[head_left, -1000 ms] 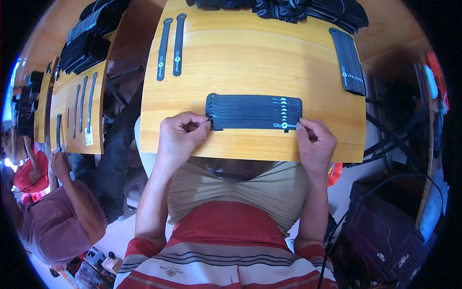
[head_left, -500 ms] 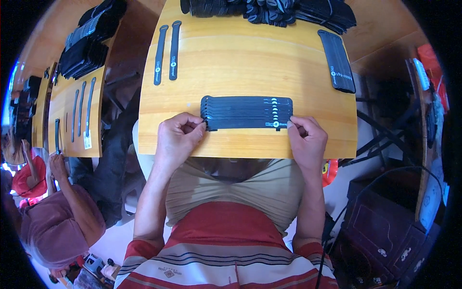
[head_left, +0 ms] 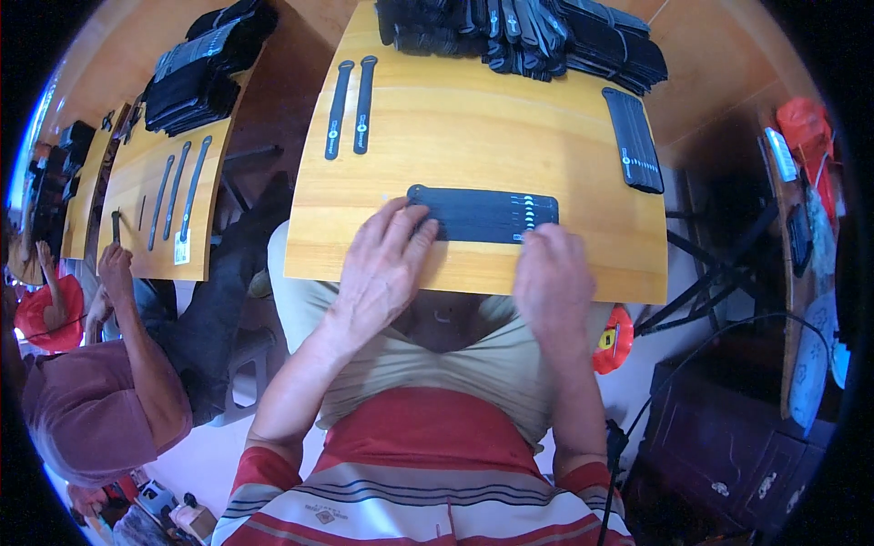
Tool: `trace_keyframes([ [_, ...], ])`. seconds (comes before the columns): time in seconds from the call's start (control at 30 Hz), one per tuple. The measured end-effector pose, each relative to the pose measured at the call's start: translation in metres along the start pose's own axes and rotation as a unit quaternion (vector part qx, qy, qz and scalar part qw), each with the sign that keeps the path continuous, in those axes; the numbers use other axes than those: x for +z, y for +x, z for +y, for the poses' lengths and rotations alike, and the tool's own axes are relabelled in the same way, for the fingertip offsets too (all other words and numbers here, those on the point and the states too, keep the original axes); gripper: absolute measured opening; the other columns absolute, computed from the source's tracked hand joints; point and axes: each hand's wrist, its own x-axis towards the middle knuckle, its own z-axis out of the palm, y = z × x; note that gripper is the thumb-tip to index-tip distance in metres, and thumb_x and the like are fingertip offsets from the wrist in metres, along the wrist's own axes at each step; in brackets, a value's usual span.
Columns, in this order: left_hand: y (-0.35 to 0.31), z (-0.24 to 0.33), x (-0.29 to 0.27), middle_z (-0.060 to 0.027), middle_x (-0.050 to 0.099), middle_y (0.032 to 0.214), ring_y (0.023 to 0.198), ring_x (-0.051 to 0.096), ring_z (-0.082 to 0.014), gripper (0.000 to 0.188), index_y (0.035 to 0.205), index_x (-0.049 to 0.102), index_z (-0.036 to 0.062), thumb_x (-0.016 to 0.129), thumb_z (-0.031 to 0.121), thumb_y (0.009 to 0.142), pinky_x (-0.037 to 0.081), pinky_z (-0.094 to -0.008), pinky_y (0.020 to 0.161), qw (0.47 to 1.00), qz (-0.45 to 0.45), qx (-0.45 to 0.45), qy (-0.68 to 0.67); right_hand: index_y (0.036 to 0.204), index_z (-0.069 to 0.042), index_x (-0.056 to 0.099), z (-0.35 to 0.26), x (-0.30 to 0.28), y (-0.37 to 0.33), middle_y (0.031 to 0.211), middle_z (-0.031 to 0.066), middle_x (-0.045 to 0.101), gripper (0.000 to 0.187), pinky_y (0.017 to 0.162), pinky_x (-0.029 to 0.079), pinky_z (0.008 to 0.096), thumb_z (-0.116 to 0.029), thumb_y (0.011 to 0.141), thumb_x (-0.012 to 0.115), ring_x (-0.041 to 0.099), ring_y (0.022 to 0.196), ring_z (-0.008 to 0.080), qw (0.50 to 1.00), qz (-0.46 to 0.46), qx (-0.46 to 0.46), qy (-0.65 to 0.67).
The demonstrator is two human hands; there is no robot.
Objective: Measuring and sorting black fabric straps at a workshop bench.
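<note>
In front of me on the wooden table lies a flat, overlapping row of black hook-and-loop straps [head_left: 478,216], with pale printed marks toward its right end. My left hand [head_left: 387,264] rests its outstretched fingers over the row's left end, covering the lower left corner. At the lower right end is my right hand [head_left: 557,273], smeared by motion, its fingertips partly hidden. A pair of loose straps [head_left: 362,105] lies farther off at the left, slots at their far ends. At the right edge a similar strap bundle [head_left: 631,141] lies lengthwise.
Heaps of black straps [head_left: 519,36] line the far edge of the wooden table [head_left: 455,127]. To the left, a co-worker [head_left: 109,391] sits at another table [head_left: 137,200] with straps and a dark stack [head_left: 196,82]. A dark cabinet [head_left: 719,437] stands at the lower right.
My left hand has gone from pinching the row's left corner to lying over that end. My right hand has shifted slightly left and nearer me. The row looks slightly narrower.
</note>
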Motion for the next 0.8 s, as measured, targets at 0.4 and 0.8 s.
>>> trace_keyframes([
  [0.4, -0.037, -0.035, -0.006, -0.012, 0.044, 0.159, 0.15, 0.037, -0.0231, 0.062, 0.147, 0.05, 0.0038, 0.056, 0.043, 0.1, 0.022, -0.048, 0.125, 0.989, -0.134, 0.066, -0.015, 0.145, 0.0, 0.05, 0.028, 0.025, -0.031, 0.156, 0.0167, 0.045, 0.063, 0.122, 0.028, 0.0519, -0.033, 0.094, 0.067, 0.036, 0.149, 0.0346, 0.992, -0.043, -0.122, 0.007],
  [0.8, -0.087, -0.032, -0.004, -0.0155, 0.057, 0.145, 0.139, 0.051, -0.0326, 0.049, 0.135, 0.059, 0.0011, 0.072, 0.02, 0.091, 0.037, -0.0492, 0.118, 0.995, 0.009, -0.058, -0.076, 0.102, -0.001, 0.07, -0.069, 0.035, 0.05, 0.117, 0.015, 0.069, 0.023, 0.091, 0.055, 0.0432, -0.018, 0.087, 0.076, 0.066, 0.106, 0.0355, 0.957, 0.113, -0.2, 0.179],
])
